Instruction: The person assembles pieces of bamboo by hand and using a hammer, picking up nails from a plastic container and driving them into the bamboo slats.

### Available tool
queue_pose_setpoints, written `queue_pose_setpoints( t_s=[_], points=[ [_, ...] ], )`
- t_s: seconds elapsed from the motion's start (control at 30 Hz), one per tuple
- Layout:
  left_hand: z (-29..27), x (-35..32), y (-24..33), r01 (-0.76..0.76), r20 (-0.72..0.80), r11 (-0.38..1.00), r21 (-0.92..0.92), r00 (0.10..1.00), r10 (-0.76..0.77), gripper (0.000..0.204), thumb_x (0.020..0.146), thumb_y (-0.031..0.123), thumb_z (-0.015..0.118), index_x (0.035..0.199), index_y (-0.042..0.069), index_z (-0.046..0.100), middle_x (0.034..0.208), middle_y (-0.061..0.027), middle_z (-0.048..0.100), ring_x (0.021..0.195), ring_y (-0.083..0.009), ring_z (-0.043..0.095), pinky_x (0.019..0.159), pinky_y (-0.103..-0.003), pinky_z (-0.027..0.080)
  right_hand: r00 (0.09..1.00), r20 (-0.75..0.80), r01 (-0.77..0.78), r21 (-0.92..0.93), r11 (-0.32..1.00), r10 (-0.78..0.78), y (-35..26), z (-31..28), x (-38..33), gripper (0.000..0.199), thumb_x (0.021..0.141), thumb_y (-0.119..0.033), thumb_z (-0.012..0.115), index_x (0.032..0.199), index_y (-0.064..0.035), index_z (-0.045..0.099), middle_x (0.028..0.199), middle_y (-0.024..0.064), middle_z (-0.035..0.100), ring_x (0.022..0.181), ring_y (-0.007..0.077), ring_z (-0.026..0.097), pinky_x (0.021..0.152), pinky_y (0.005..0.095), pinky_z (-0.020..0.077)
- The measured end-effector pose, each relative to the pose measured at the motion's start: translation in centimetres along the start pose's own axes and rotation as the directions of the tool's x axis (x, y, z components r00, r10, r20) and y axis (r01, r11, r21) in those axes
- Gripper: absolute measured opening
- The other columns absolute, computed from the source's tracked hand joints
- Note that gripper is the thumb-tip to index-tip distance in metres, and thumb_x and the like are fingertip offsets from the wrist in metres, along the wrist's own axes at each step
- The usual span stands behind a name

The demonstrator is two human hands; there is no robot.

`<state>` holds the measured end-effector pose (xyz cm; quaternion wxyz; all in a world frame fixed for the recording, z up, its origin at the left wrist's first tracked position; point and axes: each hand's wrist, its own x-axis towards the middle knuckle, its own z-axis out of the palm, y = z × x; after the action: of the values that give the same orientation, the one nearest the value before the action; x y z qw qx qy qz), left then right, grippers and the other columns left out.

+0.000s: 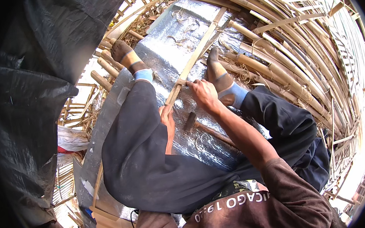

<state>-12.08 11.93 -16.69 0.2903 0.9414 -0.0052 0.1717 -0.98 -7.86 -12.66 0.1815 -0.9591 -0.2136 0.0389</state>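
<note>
A long, flat bamboo strip (pixel 196 54) runs from between my feet back toward my lap. My left hand (pixel 168 122) is closed around its near end, partly hidden behind my left knee. Over the strip, my right hand (pixel 204 94) is pinched on a small pale piece of bamboo (pixel 182 82) lying across it. Whether that piece is fixed to the strip I cannot tell. Just below my right hand, a hammer (pixel 189 122) with a dark metal head and wooden handle lies on the silvery foil sheet (pixel 201 148).
Bundled bamboo poles (pixel 280 72) and split lengths fill the right side. Several cut bamboo ends (pixel 106 66) stick out beyond my left foot. Black plastic sheeting (pixel 35 93) hangs at the left. A cardboard piece (pixel 107 223) lies at lower left. Bamboo shavings (pixel 180 41) litter the foil.
</note>
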Motion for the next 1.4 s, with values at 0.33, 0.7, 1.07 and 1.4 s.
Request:
queue_pose_setpoints(
  t_s=[0.33,0.7,1.07,1.4],
  points=[
    [-0.8,0.4,-0.4,-0.018,0.075,0.998,0.054,0.997,0.014,0.022,0.086,0.004,0.068,0.108,-0.001,0.067,0.103,-0.0144,0.065,0.092,-0.0323,0.064,0.082,-0.038,0.050,0.998,-0.068,-0.001,0.049,0.999,0.005,0.1,0.9,0.0,0.021,0.096,-0.014,0.049,0.103,-0.0082,0.068,0.088,0.0184,0.065,0.084,0.0346,0.068,0.065,0.0453,0.0559],
    [-0.1,0.6,0.8,0.034,-0.001,0.999,0.037,0.999,-0.034,0.024,0.083,0.004,0.071,0.106,-0.002,0.068,0.102,-0.0147,0.065,0.094,-0.0332,0.064,0.083,-0.040,0.050,0.997,-0.072,-0.029,-0.019,0.999,0.028,-0.7,1.0,0.1,0.023,0.099,-0.018,0.048,0.097,-0.0043,0.066,0.090,0.0189,0.067,0.082,0.0352,0.068,0.065,0.0449,0.0570],
    [-0.8,0.9,2.0,0.087,-0.023,0.992,-0.091,0.996,-0.089,0.021,0.087,0.003,0.067,0.107,-0.001,0.068,0.099,-0.0157,0.065,0.093,-0.0323,0.063,0.083,-0.039,0.050,0.997,-0.058,-0.044,-0.009,0.999,0.044,0.0,0.8,-0.3,0.025,0.094,-0.013,0.053,0.113,-0.0117,0.069,0.086,0.0138,0.066,0.083,0.0317,0.067,0.066,0.0419,0.0570],
    [0.7,6.5,1.7,-0.049,0.132,0.945,-0.325,0.987,0.096,0.036,0.094,-0.002,0.058,0.130,0.000,0.058,0.099,-0.0184,0.069,0.093,-0.0305,0.067,0.085,-0.037,0.051,0.990,-0.118,-0.083,-0.004,0.997,0.082,0.0,1.0,-0.8,0.025,0.096,-0.018,0.053,0.112,-0.0171,0.072,0.088,0.0120,0.068,0.084,0.0302,0.066,0.068,0.0414,0.0563]
  ],
)
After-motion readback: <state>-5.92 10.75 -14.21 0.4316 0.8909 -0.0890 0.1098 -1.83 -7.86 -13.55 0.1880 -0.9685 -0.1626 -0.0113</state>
